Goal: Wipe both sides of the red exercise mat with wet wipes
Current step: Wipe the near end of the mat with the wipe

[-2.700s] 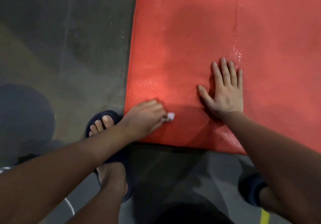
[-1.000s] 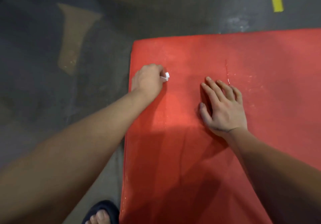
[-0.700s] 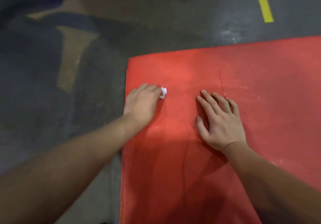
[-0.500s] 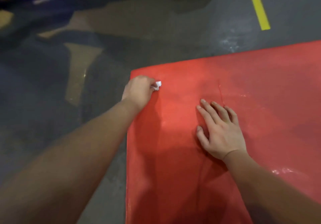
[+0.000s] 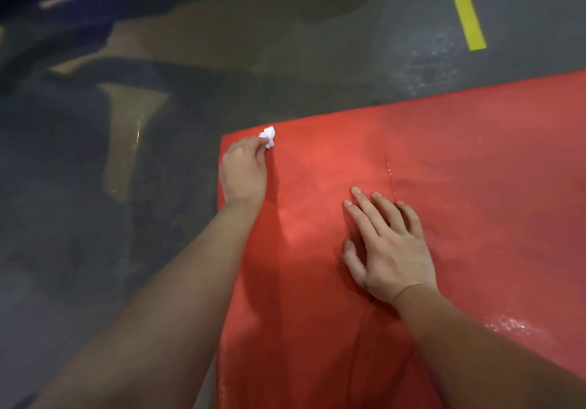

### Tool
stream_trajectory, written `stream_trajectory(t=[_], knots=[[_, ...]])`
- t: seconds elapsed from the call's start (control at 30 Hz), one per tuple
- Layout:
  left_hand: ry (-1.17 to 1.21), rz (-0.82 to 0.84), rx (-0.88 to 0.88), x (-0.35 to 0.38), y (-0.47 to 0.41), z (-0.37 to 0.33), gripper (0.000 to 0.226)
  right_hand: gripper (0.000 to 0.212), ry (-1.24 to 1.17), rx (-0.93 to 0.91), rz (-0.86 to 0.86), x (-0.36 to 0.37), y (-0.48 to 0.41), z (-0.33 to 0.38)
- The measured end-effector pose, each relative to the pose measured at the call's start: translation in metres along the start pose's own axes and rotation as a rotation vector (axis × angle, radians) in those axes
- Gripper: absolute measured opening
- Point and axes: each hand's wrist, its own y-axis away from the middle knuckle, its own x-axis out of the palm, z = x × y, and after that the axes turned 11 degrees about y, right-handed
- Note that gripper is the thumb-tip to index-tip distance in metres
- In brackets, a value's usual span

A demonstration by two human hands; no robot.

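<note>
Red mat lies flat, wet-glossy, under crumpled wipe.

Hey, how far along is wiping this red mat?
A wet sheen on the mat suggests part of this face is wiped. In hand: the left hand pinches a crumpled wipe at the far left corner; the right hand rests flat on it. Left: the underside, hidden, cannot be judged.

Red exercise mat flat on floor, wet sheen, small crumpled white wipe at far-left corner
</note>
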Motion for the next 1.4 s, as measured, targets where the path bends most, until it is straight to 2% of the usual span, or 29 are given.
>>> stream_trajectory(t=[0.07, 0.17, 0.27, 0.4, 0.5, 0.57, 0.7, 0.8, 0.9, 1.0, 1.03, 1.1, 1.17, 1.27, 1.33, 1.4], knots=[[0.032, 0.012, 0.06, -0.003, 0.014, 0.004, 0.022, 0.064, 0.007, 0.003, 0.013, 0.0, 0.0, 0.0], [-0.025, 0.102, 0.141, 0.001, -0.021, 0.005, 0.028, 0.066, 0.028, 0.003, 0.044, 0.0, -0.002, 0.001], [-0.027, 0.183, 0.112, 0.004, -0.059, 0.0, 0.033, 0.069, 0.053, 0.001, 0.065, -0.001, -0.002, 0.001], [0.016, 0.131, 0.091, 0.01, -0.02, -0.006, 0.029, 0.069, 0.046, 0.003, 0.058, -0.002, -0.002, 0.001], [0.025, 0.099, 0.171, 0.011, 0.021, 0.005, 0.024, 0.069, 0.038, 0.0, 0.036, -0.001, -0.001, 0.0], [0.026, 0.102, 0.234, 0.016, 0.003, 0.008, 0.023, 0.069, 0.047, -0.006, 0.029, 0.0, -0.005, 0.0], [-0.13, 0.232, 0.273, 0.014, -0.033, -0.002, 0.025, 0.069, 0.07, -0.002, 0.052, 0.0, -0.004, 0.002], [-0.153, 0.293, 0.267, 0.002, 0.012, -0.002, 0.025, 0.068, 0.06, -0.007, 0.068, -0.003, -0.007, 0.0], [-0.062, 0.411, 0.334, -0.024, 0.058, 0.0, 0.035, 0.068, 0.065, -0.011, 0.069, -0.005, -0.005, 0.001], [-0.144, 0.532, 0.358, -0.028, 0.017, 0.001, 0.045, 0.067, 0.05, -0.011, 0.06, -0.004, -0.009, 0.001], [-0.149, 0.512, 0.341, -0.028, 0.002, 0.002, 0.046, 0.066, 0.049, -0.013, 0.069, -0.005, -0.009, 0.001], [-0.117, 0.441, 0.265, -0.021, 0.0, 0.006, 0.034, 0.065, 0.045, 0.0, 0.063, -0.005, -0.007, 0.002], [-0.082, 0.354, 0.245, -0.011, 0.043, 0.007, 0.022, 0.065, 0.035, 0.005, 0.028, -0.003, -0.007, 0.002], [-0.002, 0.297, 0.276, -0.019, 0.105, 0.014, 0.022, 0.067, -0.007, 0.008, 0.026, -0.002, -0.008, -0.001], [-0.029, 0.303, 0.27, -0.024, 0.1, 0.014, 0.023, 0.072, -0.012, -0.011, 0.085, -0.003, -0.008, -0.003], [-0.069, 0.394, 0.228, -0.027, 0.082, 0.004, 0.022, 0.084, -0.018, -0.065, 0.2, -0.008, -0.011, -0.008]])
